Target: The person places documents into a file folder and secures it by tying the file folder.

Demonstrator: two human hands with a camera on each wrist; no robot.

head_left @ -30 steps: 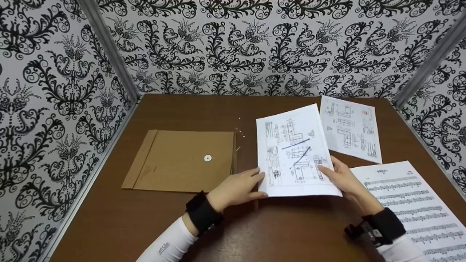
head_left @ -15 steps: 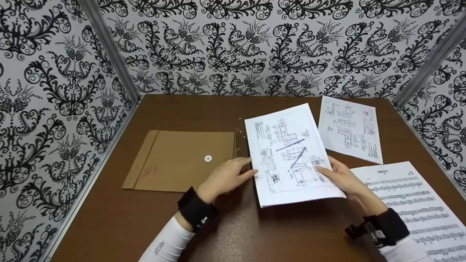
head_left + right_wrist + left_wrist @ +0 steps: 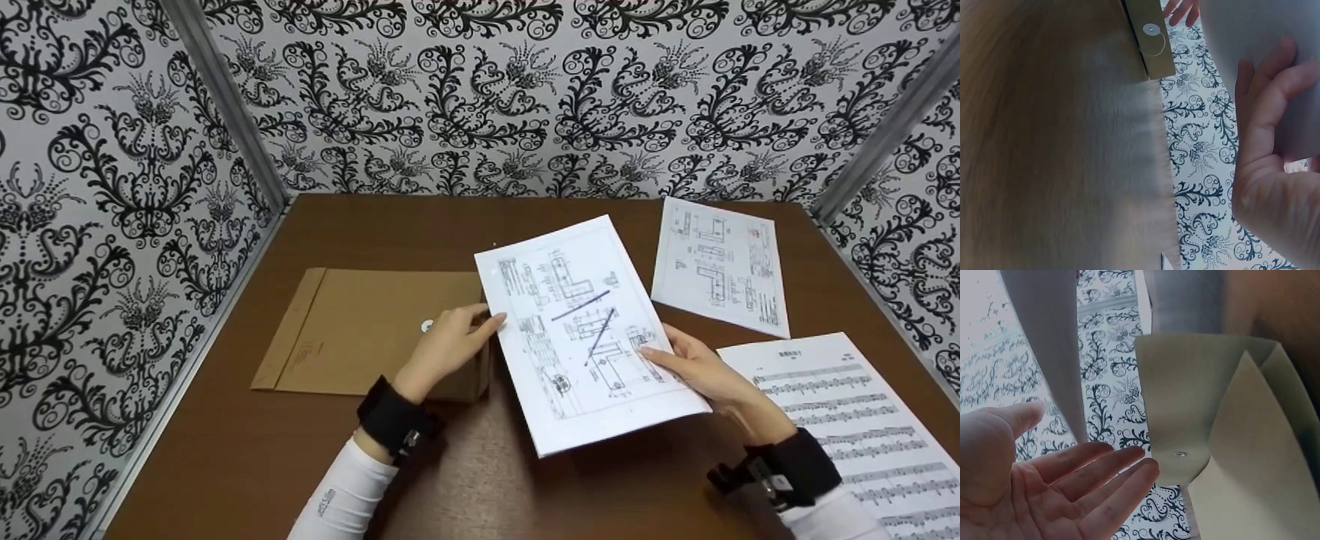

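My right hand (image 3: 709, 371) grips a stack of white paper sheets (image 3: 574, 420) at the lower right edge, thumb on top and fingers underneath. The top sheet carries technical drawings with two dark blue pen strokes. In the right wrist view, the curled fingers (image 3: 1269, 84) press against the back of the paper. At the stack's left edge is my left hand (image 3: 450, 341), its fingers extended and its thumb at the paper's edge. Beneath that hand lies a brown kraft envelope (image 3: 375, 322) with a white button. The left wrist view shows the envelope's mouth (image 3: 1247, 360) gaping beside the fingers.
Another sheet with drawings (image 3: 720, 262) lies at the back right of the brown wooden table (image 3: 375, 225). In front of it is a sheet of music (image 3: 847, 420). Patterned black-and-white walls (image 3: 525, 97) enclose the table at the back and sides.
The stack has moved left and tilted, its left edge now close to the envelope's mouth. My left hand has let go of the lower left corner and moved up and left, over the envelope.
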